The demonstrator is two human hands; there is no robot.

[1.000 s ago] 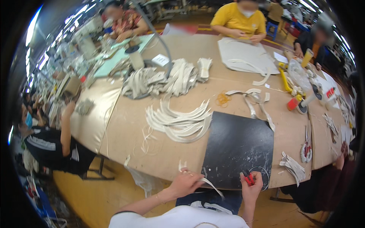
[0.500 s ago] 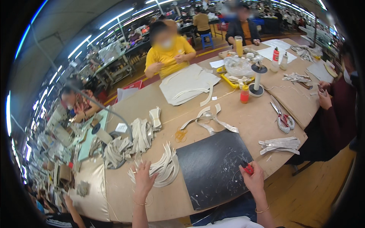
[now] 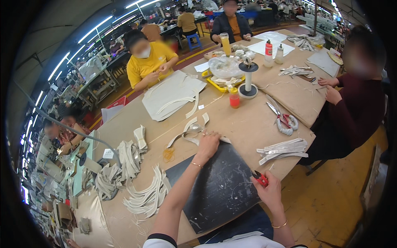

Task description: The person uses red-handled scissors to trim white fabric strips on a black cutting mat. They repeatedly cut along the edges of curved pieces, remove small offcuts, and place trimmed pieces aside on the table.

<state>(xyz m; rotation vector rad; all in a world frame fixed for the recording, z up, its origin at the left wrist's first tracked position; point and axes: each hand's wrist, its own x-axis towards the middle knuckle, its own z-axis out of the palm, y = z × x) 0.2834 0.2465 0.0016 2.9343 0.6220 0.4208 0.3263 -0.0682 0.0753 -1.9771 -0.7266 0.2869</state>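
My left hand (image 3: 209, 144) reaches over the far edge of a black scuffed mat (image 3: 211, 194), its fingers stretched out on pale fabric strips (image 3: 182, 136) lying there. The fingers partly hide the strips, and a clear round piece (image 3: 194, 130) shows beside them. At the mat's right edge my right hand (image 3: 269, 191) is closed round small red-handled nippers (image 3: 260, 178), their dark jaws pointing up and left. A thin thread (image 3: 236, 188) curls on the mat beside them. Left of the mat lies a fanned bundle of pale strips (image 3: 147, 192).
Large scissors (image 3: 283, 118) and stacked strips (image 3: 283, 149) lie to the right. Beyond are a thread spool (image 3: 248, 78), a red-orange bottle (image 3: 234, 99) and a yellow tray (image 3: 219, 86). More strip bundles (image 3: 109, 180) lie left. Co-workers sit around the table (image 3: 248, 128).
My left hand has moved from the fanned bundle at the left to the strips beyond the mat. My right hand still holds the nippers by the mat's right edge. The view has shifted.
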